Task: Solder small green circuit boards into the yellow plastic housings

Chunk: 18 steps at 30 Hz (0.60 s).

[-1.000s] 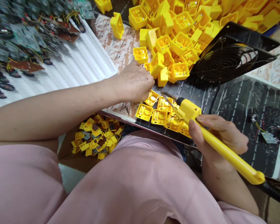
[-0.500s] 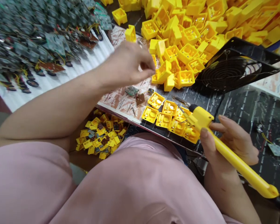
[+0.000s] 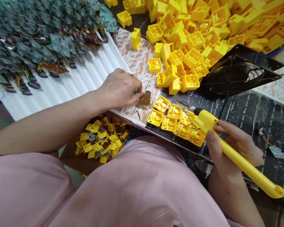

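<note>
My left hand [image 3: 119, 90] rests low on a patterned paper sheet [image 3: 138, 61], its fingers closed on a small green circuit board [image 3: 134, 92] that they mostly hide. Beside the fingertips lies a small brown circuit board [image 3: 144, 99]. My right hand [image 3: 236, 145] grips a yellow corded soldering iron [image 3: 241, 160]. The iron's thin metal tip points into a group of open yellow plastic cases [image 3: 169, 123] on a black mat [image 3: 251, 116]. Above them rises a large heap of similar yellow cases [image 3: 191, 41].
At the left, several wired circuit boards with small round speakers [image 3: 34, 85] lie on a white corrugated sheet [image 3: 85, 82]. A black fan guard [image 3: 236, 74] lies at right. Below the table edge, a cardboard box [image 3: 72, 154] holds yellow cases, above my pink-clad lap [image 3: 109, 189].
My left hand has come down from beside the yellow heap onto the paper, closing over the green board. The small dark part now lies on the brown board. The right hand stays nearly still.
</note>
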Available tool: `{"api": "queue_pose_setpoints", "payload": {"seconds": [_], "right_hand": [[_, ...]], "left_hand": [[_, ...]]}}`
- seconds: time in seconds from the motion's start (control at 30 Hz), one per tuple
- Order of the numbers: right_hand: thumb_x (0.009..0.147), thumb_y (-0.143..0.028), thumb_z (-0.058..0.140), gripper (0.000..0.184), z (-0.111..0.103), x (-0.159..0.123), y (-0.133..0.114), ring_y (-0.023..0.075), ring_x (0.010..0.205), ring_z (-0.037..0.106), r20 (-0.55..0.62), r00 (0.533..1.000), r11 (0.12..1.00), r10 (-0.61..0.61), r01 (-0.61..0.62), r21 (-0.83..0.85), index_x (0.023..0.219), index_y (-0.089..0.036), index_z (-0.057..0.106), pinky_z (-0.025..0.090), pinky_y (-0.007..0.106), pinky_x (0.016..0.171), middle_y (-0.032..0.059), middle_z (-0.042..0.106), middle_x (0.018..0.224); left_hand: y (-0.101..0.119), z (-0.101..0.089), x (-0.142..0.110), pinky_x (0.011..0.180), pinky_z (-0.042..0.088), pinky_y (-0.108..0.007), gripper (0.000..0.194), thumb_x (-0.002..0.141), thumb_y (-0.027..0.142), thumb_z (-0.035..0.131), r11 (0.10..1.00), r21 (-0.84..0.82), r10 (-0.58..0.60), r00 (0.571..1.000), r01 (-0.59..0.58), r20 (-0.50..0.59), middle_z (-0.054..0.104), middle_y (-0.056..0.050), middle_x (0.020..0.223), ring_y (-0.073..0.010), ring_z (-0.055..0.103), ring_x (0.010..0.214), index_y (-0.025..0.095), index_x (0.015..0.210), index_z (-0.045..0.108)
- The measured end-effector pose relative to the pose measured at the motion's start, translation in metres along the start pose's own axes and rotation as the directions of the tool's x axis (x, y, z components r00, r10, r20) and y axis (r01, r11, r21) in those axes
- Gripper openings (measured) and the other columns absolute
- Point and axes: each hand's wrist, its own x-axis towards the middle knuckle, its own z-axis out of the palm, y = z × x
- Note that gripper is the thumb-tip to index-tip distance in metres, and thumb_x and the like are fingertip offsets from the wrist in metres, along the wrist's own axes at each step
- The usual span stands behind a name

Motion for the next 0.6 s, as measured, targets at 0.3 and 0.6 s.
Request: {"api": "queue_pose_setpoints", "payload": {"seconds": [0.3,0.6], "right_hand": [[0.081,-0.011,0.092,0.056,-0.003,-0.001,0.003,0.0085,0.075,0.077,-0.028,0.997,0.992,0.075,-0.072,0.109,0.131,-0.034,0.079,0.06,0.014,0.073,-0.0024,0.085,0.104],[0.085,-0.027,0.091,0.04,0.0,-0.005,-0.001,0.0098,0.067,0.073,-0.06,0.966,0.932,0.25,-0.223,0.287,0.124,-0.031,0.082,0.058,0.017,0.06,0.0002,0.085,0.096]], "left_hand": [[0.011,0.011,-0.032,0.096,0.058,-0.041,0.028,0.1,0.034,0.054,0.913,-0.403,-0.008,0.983,-0.067,-0.183,0.084,-0.006,0.102,-0.0241,0.076,0.101,0.023,0.101,0.079],[0.033,0.025,-0.036,0.115,0.047,-0.053,0.033,0.103,0.035,0.052,0.903,-0.428,-0.019,0.994,-0.03,-0.11,0.084,-0.005,0.106,-0.0262,0.073,0.106,0.027,0.116,0.081]]}}
